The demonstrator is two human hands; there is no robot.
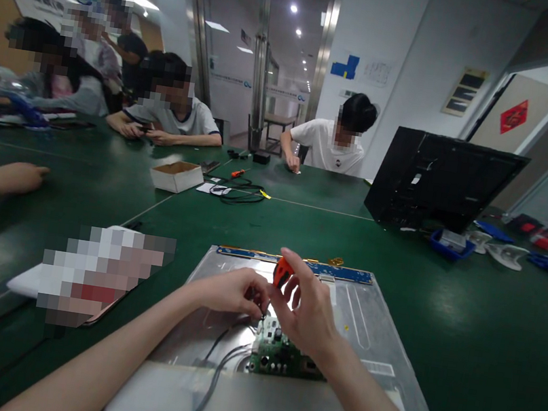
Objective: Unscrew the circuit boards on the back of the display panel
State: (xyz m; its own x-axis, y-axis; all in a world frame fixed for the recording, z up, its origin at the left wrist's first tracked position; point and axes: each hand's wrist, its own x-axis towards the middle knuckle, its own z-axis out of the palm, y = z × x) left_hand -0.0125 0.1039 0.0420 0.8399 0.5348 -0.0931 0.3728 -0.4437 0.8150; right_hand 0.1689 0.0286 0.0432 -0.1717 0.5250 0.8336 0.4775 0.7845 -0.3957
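A flat metal display panel (pixel 351 409) lies on the green table in front of me, with a blue circuit strip (pixel 346 273) along its far edge. On its middle sits a green circuit board (pixel 277 357), partly hidden under my right hand. My right hand (pixel 308 303) is closed round the red and black handle of a screwdriver (pixel 283 272), held upright over the board. My left hand (pixel 243 292) is pinched close beside the screwdriver's shaft at the board's far left corner; what its fingers hold is hidden. Dark cables (pixel 214 382) run from the board's left side.
At the left lies a blurred white and pink item (pixel 26 278), near another person's hand (pixel 15 180). Farther back are an open white box (pixel 178 177), a coiled black cable (pixel 235 189) and an orange screwdriver (pixel 238 173). A black monitor housing (pixel 432 181) and blue tray (pixel 450 246) stand right.
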